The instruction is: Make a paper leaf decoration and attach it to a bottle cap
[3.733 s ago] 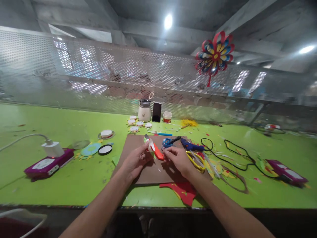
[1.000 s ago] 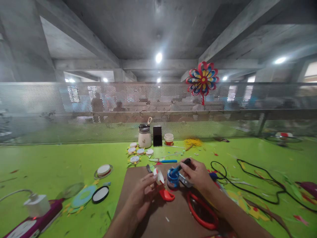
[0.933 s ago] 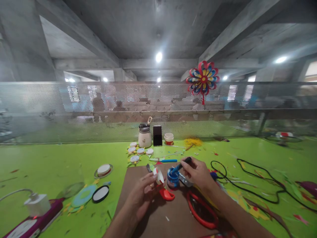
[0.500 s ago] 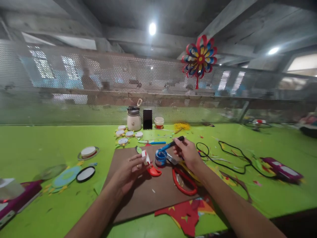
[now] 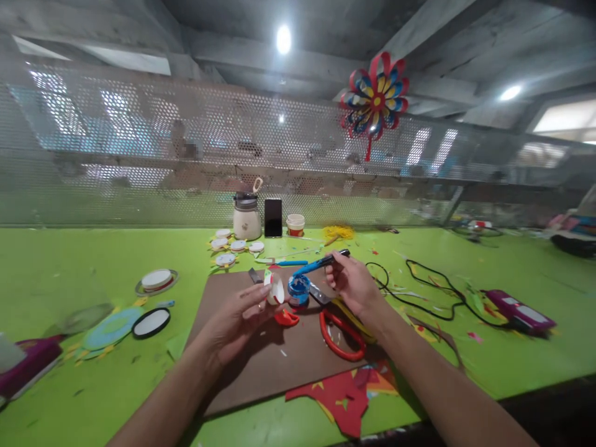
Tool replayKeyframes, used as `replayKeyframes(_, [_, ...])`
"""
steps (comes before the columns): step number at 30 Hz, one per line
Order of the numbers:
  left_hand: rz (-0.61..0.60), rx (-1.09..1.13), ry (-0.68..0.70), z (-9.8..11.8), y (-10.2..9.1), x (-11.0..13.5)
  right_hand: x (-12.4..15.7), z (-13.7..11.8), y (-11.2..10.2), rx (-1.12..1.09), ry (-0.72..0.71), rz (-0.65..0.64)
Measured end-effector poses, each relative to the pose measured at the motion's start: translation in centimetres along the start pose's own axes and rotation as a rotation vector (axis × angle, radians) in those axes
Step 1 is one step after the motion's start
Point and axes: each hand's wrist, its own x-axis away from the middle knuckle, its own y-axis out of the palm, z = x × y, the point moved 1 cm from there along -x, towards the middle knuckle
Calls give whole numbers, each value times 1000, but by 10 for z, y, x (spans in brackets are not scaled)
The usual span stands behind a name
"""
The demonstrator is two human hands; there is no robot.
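Between the thumb and fingers of my left hand [image 5: 244, 313] is a small white paper cup piece [image 5: 275, 289] with some red on its side, its hollow tilted to the right. My right hand [image 5: 351, 279] pinches a paintbrush [image 5: 321, 264] by its black end. The brush slants down to the left, and its blue-coated end is at the mouth of a small jar of blue paint [image 5: 298, 292]. The jar stands on a brown board [image 5: 261, 366] between my hands. Large red-handled scissors [image 5: 342, 335] lie beside my right wrist, partly under it.
White discs [image 5: 225, 260], a kettle-like jug [image 5: 246, 220], a phone [image 5: 273, 218] and stacked cups [image 5: 295, 225] stand farther back. Red paper scraps [image 5: 339, 397] lie at the front edge. A black cord [image 5: 437, 282] runs to a purple device [image 5: 519, 312] on the right.
My left hand has turned the cup piece, so more of its white inside shows. The brush end stays at the paint jar, its handle slightly lower. The whole view has shifted a little.
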Motion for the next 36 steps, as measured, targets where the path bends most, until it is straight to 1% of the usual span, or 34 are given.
replayKeyframes(2, [1, 45, 29, -1, -3, -2, 0, -1, 0, -11, -11, -1])
replayKeyframes(6, [44, 95, 65, -2, -8, -4, 1, -5, 0, -33, -37, -7])
replayKeyframes(11, [48, 110, 78, 1, -6, -3, 2, -8, 1, -64, -75, -24])
replayKeyframes(14, [50, 115, 79, 1, -5, -3, 3, -7, 1, -19, -88, -16])
replayKeyframes(16, [52, 125, 82, 1, -4, -3, 2, -4, 0, 82, -123, 9])
replayKeyframes(19, [49, 142, 89, 1, -6, -4, 0, 3, -2, 336, -220, 19])
replayKeyframes(21, [44, 147, 101, 0, -7, -5, -2, 11, -2, 465, -261, -17])
replayKeyframes(24, [22, 134, 122, 0, -8, -5, -5, 21, -2, 588, -277, -95])
replayKeyframes(26, [21, 114, 127, 1, -9, -6, -7, 24, -2, 694, -280, -153])
replayKeyframes(29, [10, 77, 134, 2, -9, -6, -5, 15, -3, 839, -283, -228])
replayKeyframes(31, [-30, 55, 132, 3, -9, -6, 1, 2, -2, 979, -327, -260])
replayKeyframes(33, [-81, 47, 128, 2, -7, -5, 11, -11, 3, 1159, -454, -260])
replayKeyframes(34, [-109, 45, 131, 1, -6, -4, 17, -16, 8, 1213, -536, -240])
replayKeyframes(36, [-174, 29, 142, -1, -2, -2, 30, -20, 19, 1219, -653, -235])
